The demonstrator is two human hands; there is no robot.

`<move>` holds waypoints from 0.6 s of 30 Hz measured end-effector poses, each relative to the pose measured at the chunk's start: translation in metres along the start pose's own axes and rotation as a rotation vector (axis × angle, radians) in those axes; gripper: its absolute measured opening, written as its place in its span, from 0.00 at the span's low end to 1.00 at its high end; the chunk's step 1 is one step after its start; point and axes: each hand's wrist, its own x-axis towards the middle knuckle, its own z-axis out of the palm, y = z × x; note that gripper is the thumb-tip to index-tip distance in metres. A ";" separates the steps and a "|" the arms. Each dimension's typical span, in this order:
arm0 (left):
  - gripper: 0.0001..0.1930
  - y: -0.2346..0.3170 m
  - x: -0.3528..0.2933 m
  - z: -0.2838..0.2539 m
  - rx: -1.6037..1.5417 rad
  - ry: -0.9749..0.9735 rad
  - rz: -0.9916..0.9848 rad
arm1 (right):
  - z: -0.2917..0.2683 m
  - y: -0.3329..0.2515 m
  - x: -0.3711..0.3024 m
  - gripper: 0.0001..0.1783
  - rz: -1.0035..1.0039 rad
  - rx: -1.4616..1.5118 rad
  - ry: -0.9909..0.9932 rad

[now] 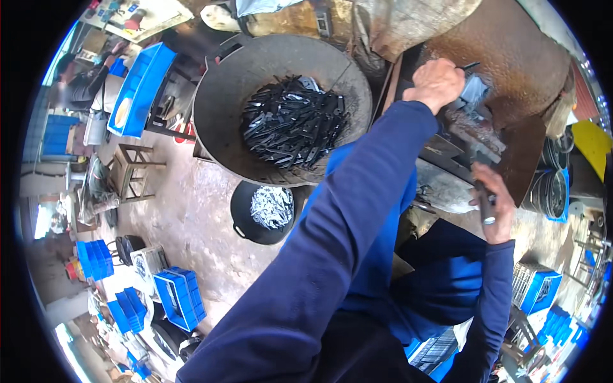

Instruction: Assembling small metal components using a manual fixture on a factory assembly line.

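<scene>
My left hand (437,83) is closed over the work spot at the upper right. A thin dark strip (471,65) sticks out past its fingers, and most of that piece is hidden. Just right of it lies a grey metal block (474,90). Lower down, my right hand (495,203) is wrapped round a dark tool handle (486,207) with a shiny butt end. The tool's far end lies near a worn metal bar (476,135), and its kind is not clear. Left of my left arm, a wide metal pan (214,118) holds a heap of black metal strips (294,121).
Below the pan, a black basin (241,220) with silvery pieces stands on the floor. Brown sheet metal (511,51) rises behind the work spot. Blue crates (179,297) and a wooden stool (134,169) are at the left. Another person (86,83) sits far left.
</scene>
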 end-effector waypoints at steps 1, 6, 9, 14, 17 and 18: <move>0.17 0.002 0.003 0.003 -0.030 0.041 0.018 | 0.000 -0.001 0.004 0.18 0.134 0.194 0.083; 0.14 0.008 0.011 0.023 -0.012 0.408 0.182 | -0.006 -0.017 0.053 0.15 0.261 0.145 0.314; 0.10 0.012 0.013 0.025 -0.116 0.571 0.333 | -0.009 -0.018 0.093 0.16 0.250 0.283 0.504; 0.08 0.021 0.009 0.012 -0.314 0.399 0.216 | -0.035 0.004 0.155 0.17 0.254 0.258 0.491; 0.10 0.019 0.008 0.009 -0.356 0.397 0.194 | -0.041 0.022 0.183 0.17 0.263 0.319 0.509; 0.10 0.018 0.009 0.008 -0.350 0.403 0.189 | -0.042 0.027 0.189 0.17 0.255 0.306 0.510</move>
